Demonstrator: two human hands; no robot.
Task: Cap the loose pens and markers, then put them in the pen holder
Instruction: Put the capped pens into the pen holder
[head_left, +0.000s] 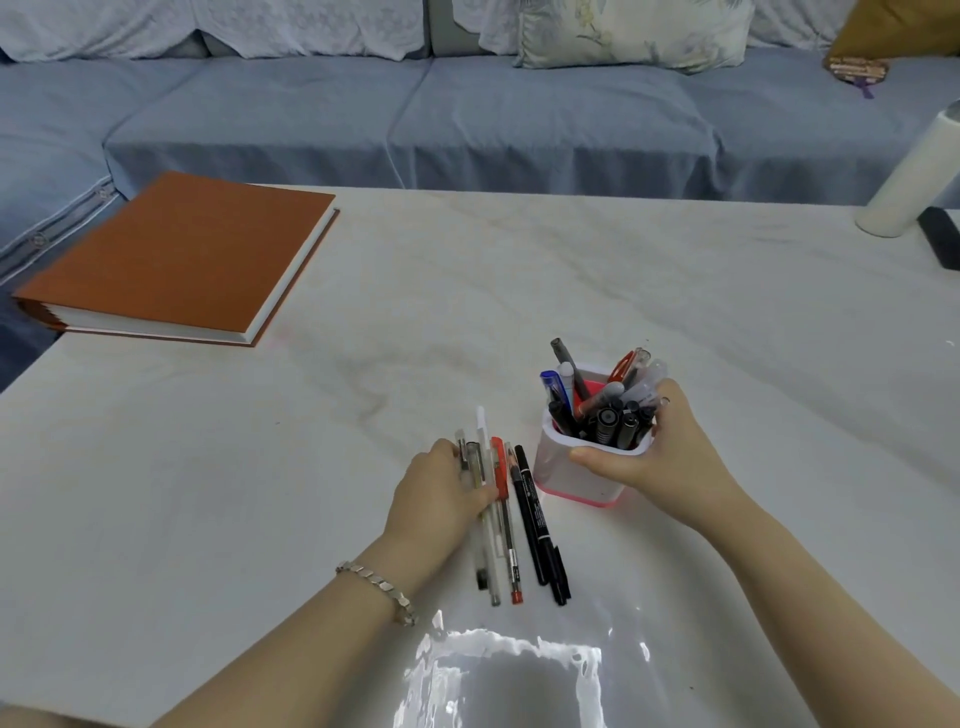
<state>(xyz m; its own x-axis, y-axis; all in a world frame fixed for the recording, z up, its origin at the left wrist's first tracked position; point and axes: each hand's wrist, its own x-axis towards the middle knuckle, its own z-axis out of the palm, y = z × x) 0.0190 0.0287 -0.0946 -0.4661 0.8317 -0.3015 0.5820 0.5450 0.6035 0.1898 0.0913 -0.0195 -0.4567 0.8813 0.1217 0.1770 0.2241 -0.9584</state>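
Note:
A white pen holder (569, 475) with a pink base stands on the marble table, packed with several capped pens and markers (608, 410). My right hand (670, 457) grips the holder from its right side, thumb across the front rim. Left of it lies a row of loose pens (506, 525): clear gel pens, a red-capped pen and two black markers (540, 530), all pointing away from me. My left hand (441, 493) lies at the row's left side, with fingers curled over the clear pens and thumb against them.
A thick orange-covered book (176, 254) lies at the table's far left corner. A white cylinder (914, 176) and a black block (943, 236) stand at the far right edge. A blue sofa runs behind the table. Glare sits on the table's near edge.

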